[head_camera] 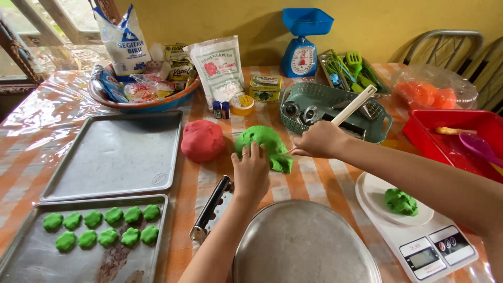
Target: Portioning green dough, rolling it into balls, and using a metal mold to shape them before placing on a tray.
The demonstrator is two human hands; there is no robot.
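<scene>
A big lump of green dough (pixel 264 141) lies on the striped table. My left hand (pixel 250 170) rests flat on its near side, fingers spread over it. My right hand (pixel 319 139) is closed on a white-handled tool (pixel 355 104) whose tip is at the dough's right edge. A red dough ball (pixel 202 140) sits just left of the green lump. At the near right, a white digital scale (pixel 414 230) holds a small piece of green dough (pixel 401 202).
An empty baking tray (pixel 118 154) and a tray (pixel 31 257) with several green dough cookies (pixel 102 226) lie on the left. A round metal pan (pixel 304 246), a cookie press (pixel 209 209), a teal basket (pixel 335 107), a red tub (pixel 456 133), a blue scale (pixel 301 52) and flour bags (pixel 220 68) crowd the table.
</scene>
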